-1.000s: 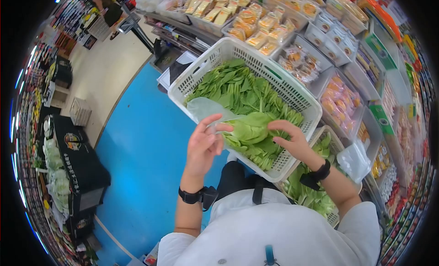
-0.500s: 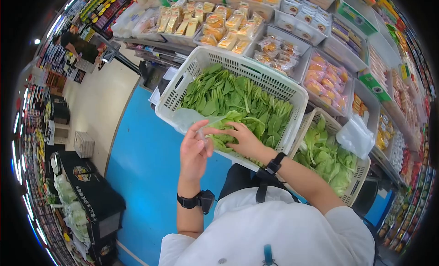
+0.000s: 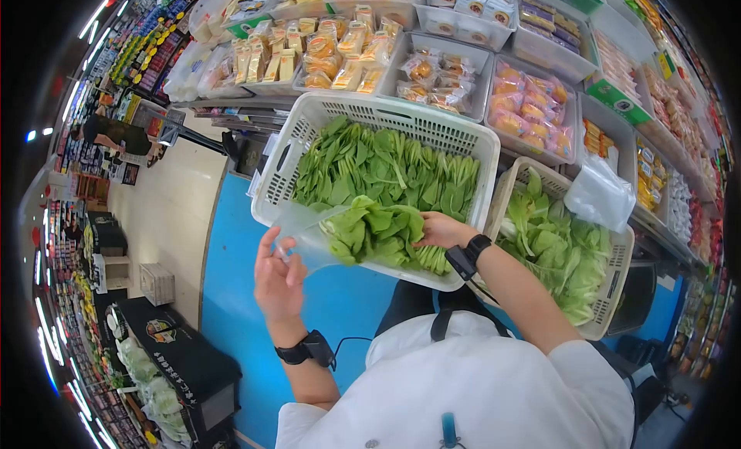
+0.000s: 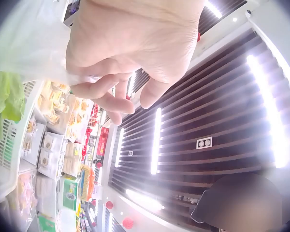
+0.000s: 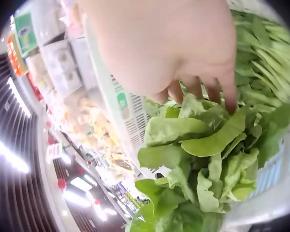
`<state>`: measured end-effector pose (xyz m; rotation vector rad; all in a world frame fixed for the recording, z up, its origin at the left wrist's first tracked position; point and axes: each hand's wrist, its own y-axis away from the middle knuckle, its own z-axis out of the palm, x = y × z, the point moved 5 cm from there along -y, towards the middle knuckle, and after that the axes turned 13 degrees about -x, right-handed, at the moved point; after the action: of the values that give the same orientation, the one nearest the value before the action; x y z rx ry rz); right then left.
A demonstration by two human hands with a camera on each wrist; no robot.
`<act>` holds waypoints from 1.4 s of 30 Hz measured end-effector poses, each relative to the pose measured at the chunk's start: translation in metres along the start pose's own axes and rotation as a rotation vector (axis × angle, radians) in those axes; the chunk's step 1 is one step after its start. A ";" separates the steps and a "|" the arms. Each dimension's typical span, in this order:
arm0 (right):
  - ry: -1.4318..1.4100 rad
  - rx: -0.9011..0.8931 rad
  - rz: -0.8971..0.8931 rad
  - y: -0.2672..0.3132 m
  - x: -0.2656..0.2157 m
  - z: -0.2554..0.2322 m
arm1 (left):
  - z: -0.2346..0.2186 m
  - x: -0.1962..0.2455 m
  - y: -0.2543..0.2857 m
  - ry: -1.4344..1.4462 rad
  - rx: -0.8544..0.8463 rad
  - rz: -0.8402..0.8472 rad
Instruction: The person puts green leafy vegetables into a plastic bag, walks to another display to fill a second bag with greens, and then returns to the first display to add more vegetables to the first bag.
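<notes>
A head of leafy green lettuce (image 3: 374, 231) is held above the near side of a white basket (image 3: 491, 167). My right hand (image 3: 446, 231) grips its right end, and the right wrist view shows the fingertips of that hand (image 5: 174, 48) sunk among the leaves. My left hand (image 3: 279, 283) is to the left with bent fingers, pinching the edge of a clear plastic bag (image 3: 297, 223). The bag stretches to the lettuce and overlaps its left side. In the left wrist view the bag (image 4: 29, 46) hangs beside the left hand (image 4: 130, 43). Dark leafy greens (image 3: 347, 155) lie in rows in the basket.
A second basket of lettuce (image 3: 552, 248) stands at right, with folded plastic bags (image 3: 600, 194) at its corner. Bins of packaged snacks (image 3: 532, 109) line the shelf behind. Across the blue floor (image 3: 220, 271) is a black vegetable stand (image 3: 185, 356); a person (image 3: 127, 136) stands far left.
The right hand has moved from beside the left fingers to the lettuce's right end, which it now grips. The left hand has shifted left and down, drawing the bag with it. The head view has turned.
</notes>
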<state>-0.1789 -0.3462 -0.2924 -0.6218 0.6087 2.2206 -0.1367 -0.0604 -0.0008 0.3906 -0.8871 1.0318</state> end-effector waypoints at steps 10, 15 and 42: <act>-0.211 0.110 0.206 -0.042 0.031 0.005 | -0.035 0.023 0.020 0.120 0.043 0.031; -0.117 0.032 0.233 -0.048 0.005 0.040 | -0.043 0.032 0.026 0.175 0.096 0.078; -0.195 0.233 -0.449 0.075 -0.117 0.106 | -0.007 0.009 -0.001 0.160 -0.042 -0.083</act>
<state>-0.1903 -0.3909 -0.1236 -0.3721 0.5533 1.7345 -0.1302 -0.0512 0.0016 0.3021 -0.7419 0.9526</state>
